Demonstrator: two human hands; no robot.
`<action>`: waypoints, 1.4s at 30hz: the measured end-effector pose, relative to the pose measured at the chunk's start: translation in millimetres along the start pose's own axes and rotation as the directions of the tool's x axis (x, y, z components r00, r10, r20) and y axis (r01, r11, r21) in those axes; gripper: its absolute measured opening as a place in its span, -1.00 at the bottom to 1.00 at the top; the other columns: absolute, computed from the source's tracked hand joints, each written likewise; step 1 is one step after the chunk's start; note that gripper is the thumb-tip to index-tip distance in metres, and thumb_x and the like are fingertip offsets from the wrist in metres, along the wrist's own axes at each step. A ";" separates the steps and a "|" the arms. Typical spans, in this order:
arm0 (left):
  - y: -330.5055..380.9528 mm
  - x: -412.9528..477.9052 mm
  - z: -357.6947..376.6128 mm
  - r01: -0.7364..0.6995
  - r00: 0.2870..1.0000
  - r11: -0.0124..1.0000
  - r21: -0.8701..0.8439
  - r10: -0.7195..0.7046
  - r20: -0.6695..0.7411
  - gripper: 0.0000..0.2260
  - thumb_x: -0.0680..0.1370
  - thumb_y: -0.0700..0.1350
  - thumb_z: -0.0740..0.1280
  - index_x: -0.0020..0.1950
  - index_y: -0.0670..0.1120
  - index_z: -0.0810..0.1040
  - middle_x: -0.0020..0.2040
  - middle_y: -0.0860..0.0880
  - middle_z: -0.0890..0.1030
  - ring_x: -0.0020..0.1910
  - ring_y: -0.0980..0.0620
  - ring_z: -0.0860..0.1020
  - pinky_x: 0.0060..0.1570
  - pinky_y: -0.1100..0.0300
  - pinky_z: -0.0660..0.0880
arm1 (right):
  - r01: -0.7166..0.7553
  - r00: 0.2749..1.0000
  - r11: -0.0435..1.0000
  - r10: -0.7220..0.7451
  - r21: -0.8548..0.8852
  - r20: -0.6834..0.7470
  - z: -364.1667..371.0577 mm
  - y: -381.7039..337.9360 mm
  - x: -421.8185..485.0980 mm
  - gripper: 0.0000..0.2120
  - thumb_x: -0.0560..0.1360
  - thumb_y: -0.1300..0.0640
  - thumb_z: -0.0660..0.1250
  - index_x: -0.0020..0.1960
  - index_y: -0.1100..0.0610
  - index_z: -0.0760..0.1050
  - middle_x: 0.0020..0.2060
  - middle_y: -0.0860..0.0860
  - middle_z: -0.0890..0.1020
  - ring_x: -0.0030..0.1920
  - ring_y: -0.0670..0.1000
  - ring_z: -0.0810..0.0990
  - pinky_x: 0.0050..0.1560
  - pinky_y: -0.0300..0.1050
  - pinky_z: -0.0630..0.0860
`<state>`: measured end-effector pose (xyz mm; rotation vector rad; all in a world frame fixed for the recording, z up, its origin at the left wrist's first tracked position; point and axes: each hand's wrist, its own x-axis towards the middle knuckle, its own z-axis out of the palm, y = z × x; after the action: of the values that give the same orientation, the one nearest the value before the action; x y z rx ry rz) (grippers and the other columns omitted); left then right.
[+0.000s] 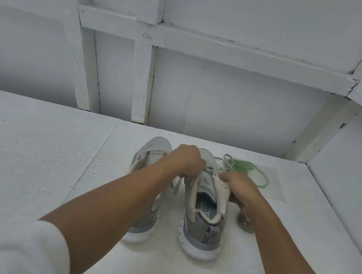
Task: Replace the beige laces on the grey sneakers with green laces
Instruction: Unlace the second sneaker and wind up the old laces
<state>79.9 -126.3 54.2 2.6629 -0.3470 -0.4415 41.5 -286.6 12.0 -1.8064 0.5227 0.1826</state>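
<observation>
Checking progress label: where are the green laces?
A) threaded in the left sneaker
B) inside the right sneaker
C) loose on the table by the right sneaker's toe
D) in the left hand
C: the green laces lie piled on the table beside the right sneaker; the left hand pinches its beige laces, the right hand grips its side.

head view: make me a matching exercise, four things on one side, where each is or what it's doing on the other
1 green laces
2 left hand
3 right hand
4 left sneaker

a grips the right sneaker by its edge
b partly under the left arm
c loose pile, farthest right
d pinches beige lace

Pairs: 1-c, 2-d, 3-a, 4-b
</observation>
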 end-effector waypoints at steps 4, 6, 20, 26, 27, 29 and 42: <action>-3.4 13.3 7.7 0.155 0.987 0.946 -0.286 -0.141 0.072 -0.72 0.56 0.00 0.29 -0.23 -0.18 0.47 -0.32 -0.11 0.54 -0.40 -0.09 0.55 -0.27 0.14 0.59 | 0.153 0.988 0.933 -0.151 -0.327 0.031 -4.9 -17.4 -1.5 -0.89 0.51 0.15 0.34 -0.14 0.18 0.57 -0.25 0.06 0.61 -0.27 0.00 0.58 -0.30 -0.15 0.57; -2.8 18.0 8.1 0.219 0.974 0.911 -0.350 -0.183 0.134 -0.77 0.54 -0.04 0.31 -0.22 -0.16 0.47 -0.32 -0.11 0.53 -0.41 -0.06 0.52 -0.26 0.14 0.58 | 0.236 0.970 0.879 -0.240 -0.415 0.044 -5.6 -25.0 2.7 -0.90 0.47 0.14 0.35 -0.17 0.14 0.59 -0.22 0.07 0.64 -0.24 0.03 0.58 -0.18 -0.05 0.59; -8.6 33.4 6.9 0.429 0.893 0.774 -0.466 -0.285 0.349 -0.69 0.62 -0.31 -0.01 -0.26 -0.24 0.40 -0.54 -0.14 0.53 -0.45 -0.07 0.52 -0.31 0.12 0.47 | 0.415 0.906 0.497 -0.306 -0.762 0.293 23.3 -52.5 37.8 -0.93 0.34 0.11 0.46 -0.22 -0.04 0.62 -0.13 -0.07 0.66 -0.05 -0.01 0.59 -0.02 -0.09 0.56; -11.7 41.1 13.2 0.468 0.877 0.733 -0.493 -0.315 0.363 -0.69 0.63 -0.31 -0.02 -0.25 -0.24 0.39 -0.34 -0.19 0.50 -0.35 -0.09 0.46 -0.33 0.12 0.45 | 0.436 0.892 0.424 -0.320 -0.794 0.319 27.5 -51.1 42.0 -0.90 0.33 0.02 0.47 -0.19 0.00 0.60 -0.15 -0.05 0.64 -0.08 0.01 0.58 -0.02 -0.03 0.57; -12.0 41.0 13.6 0.483 0.867 0.728 -0.486 -0.321 0.380 -0.67 0.64 -0.30 -0.02 -0.27 -0.24 0.39 -0.43 -0.18 0.52 -0.38 -0.09 0.47 -0.36 0.13 0.45 | 0.431 0.893 0.406 -0.320 -0.806 0.316 26.0 -52.1 42.9 -0.93 0.36 0.04 0.45 -0.19 0.00 0.59 -0.14 -0.05 0.63 -0.08 0.01 0.58 -0.04 -0.07 0.56; -13.4 41.3 14.1 0.498 0.856 0.721 -0.481 -0.319 0.407 -0.65 0.65 -0.29 -0.03 -0.28 -0.24 0.39 -0.55 -0.15 0.52 -0.44 -0.09 0.50 -0.39 0.15 0.46 | 0.387 0.903 0.356 -0.334 -0.851 0.271 20.0 -57.0 44.1 -0.96 0.41 0.11 0.38 -0.21 0.00 0.55 -0.14 -0.03 0.63 -0.08 0.03 0.57 -0.10 -0.13 0.52; -15.7 45.1 15.5 0.466 0.875 0.720 -0.515 -0.290 0.387 -0.68 0.62 -0.31 -0.04 -0.23 -0.25 0.41 -0.28 -0.18 0.49 -0.31 -0.10 0.47 -0.22 0.09 0.48 | 0.443 0.879 0.243 -0.305 -0.863 0.366 29.3 -53.8 48.8 -0.93 0.42 0.04 0.41 -0.12 -0.10 0.55 0.00 -0.09 0.51 0.13 0.03 0.49 0.12 -0.04 0.42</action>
<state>118.5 -131.8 22.7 2.0250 0.2562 -0.8991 112.6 -260.0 31.4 -3.0090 -0.2682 0.2928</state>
